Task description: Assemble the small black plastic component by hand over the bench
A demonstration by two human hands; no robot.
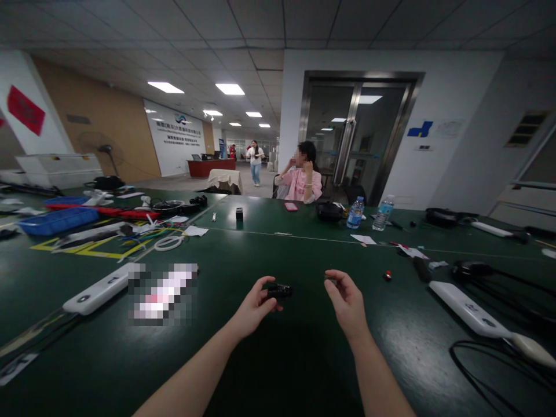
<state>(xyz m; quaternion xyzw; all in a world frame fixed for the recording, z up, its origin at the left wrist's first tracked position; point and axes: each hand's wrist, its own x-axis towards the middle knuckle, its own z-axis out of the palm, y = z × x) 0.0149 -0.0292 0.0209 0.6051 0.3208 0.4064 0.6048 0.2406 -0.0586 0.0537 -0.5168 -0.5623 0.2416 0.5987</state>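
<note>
My left hand point(254, 307) is closed in a pinch on a small black part point(279, 290), held just above the dark green table point(286, 359). My right hand point(346, 302) hovers a little to the right of it, its fingertips pinched on something tiny that I cannot make out. The two hands are a short gap apart, near the middle of the table in front of me.
A white power strip point(98, 292) lies left, another point(471, 310) right with black cables point(486, 359). A small red item point(388, 275) lies right of my hands. Two water bottles point(355, 213) stand beyond. A person point(304, 179) sits across the table; a blue tray point(58, 220) sits far left.
</note>
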